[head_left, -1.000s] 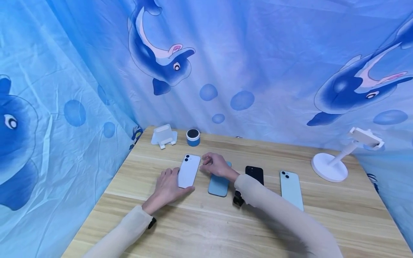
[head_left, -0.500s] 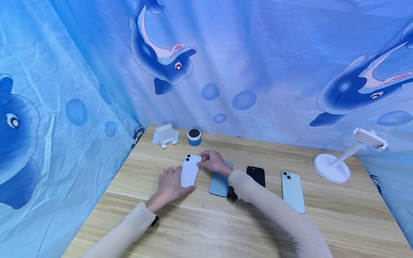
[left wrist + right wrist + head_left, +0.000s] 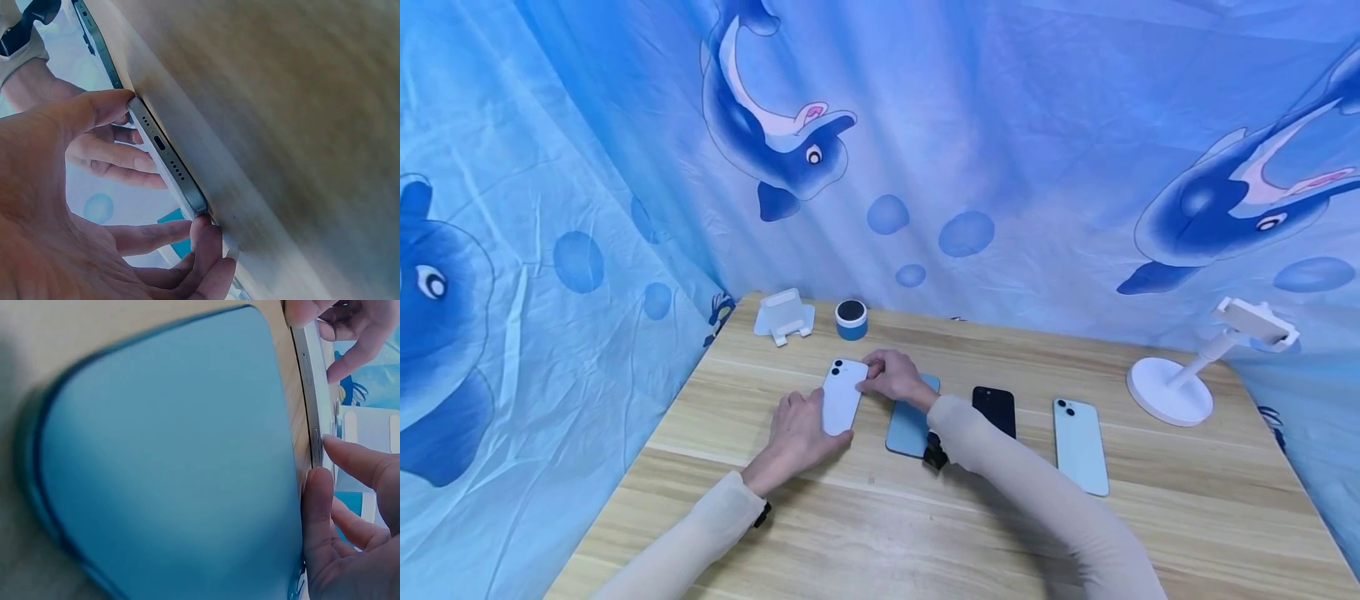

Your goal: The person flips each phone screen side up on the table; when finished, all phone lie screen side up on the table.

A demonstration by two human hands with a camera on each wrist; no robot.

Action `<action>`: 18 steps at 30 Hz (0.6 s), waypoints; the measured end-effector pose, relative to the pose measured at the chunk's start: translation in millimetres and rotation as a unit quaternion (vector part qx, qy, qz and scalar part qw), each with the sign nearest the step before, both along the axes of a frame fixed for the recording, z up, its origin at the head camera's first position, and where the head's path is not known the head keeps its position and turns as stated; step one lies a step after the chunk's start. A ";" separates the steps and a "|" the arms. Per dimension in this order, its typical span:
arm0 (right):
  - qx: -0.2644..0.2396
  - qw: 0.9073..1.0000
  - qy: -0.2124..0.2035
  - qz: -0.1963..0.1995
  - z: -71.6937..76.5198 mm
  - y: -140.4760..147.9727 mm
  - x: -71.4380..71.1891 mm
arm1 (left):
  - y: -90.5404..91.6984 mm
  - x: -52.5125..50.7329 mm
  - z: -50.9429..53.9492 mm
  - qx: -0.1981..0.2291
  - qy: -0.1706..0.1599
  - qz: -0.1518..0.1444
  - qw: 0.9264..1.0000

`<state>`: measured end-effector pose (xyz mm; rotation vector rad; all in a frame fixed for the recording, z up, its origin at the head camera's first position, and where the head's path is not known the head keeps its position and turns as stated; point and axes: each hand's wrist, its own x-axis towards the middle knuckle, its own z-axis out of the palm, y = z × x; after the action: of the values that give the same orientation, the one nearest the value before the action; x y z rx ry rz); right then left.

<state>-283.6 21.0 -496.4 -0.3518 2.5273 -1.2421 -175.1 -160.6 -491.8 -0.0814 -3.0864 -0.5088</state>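
A white phone [image 3: 842, 397] lies back up on the wooden table, its two camera lenses at the far end. My left hand [image 3: 797, 433] spans its near end; in the left wrist view the thumb and fingers of that hand [image 3: 94, 206] grip the two corners beside the charging port. At the far right side of the phone is my right hand [image 3: 893, 377]. In the right wrist view, the thumb and finger of this hand [image 3: 356, 519] pinch the phone's side edge [image 3: 316, 419]. A blue phone [image 3: 908, 429] lies partly under the right wrist.
Right of the blue phone lie a black phone [image 3: 995, 410], partly behind the right sleeve, and a pale green phone [image 3: 1081, 450]. Behind stand a small white stand [image 3: 784, 315] and a blue-and-white round device [image 3: 852, 323]. A white phone holder [image 3: 1170, 392] stands at right.
My right hand has moved left to the white phone and taken hold of its side edge. My left hand has stayed at the near end.
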 end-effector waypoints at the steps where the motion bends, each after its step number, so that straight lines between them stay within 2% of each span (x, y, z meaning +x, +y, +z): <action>1: -0.001 1.000 -0.002 -0.001 0.3 -0.3 0.3 | -0.1 -0.1 0.1 0.000 0.001 -0.001 1.000; 9: -0.029 0.999 -0.035 -0.016 0.3 -1.1 0.8 | -2.4 -1.4 1.8 0.004 -0.005 -0.013 1.000; 18: -0.102 0.993 -0.061 0.006 -4.2 6.0 -2.9 | -12.7 -2.0 7.9 0.070 -0.071 0.002 0.995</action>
<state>-286.5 27.0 -500.6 -0.3264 2.2990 -1.4753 -177.1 -173.3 -484.0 -0.0404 -3.1758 -0.7610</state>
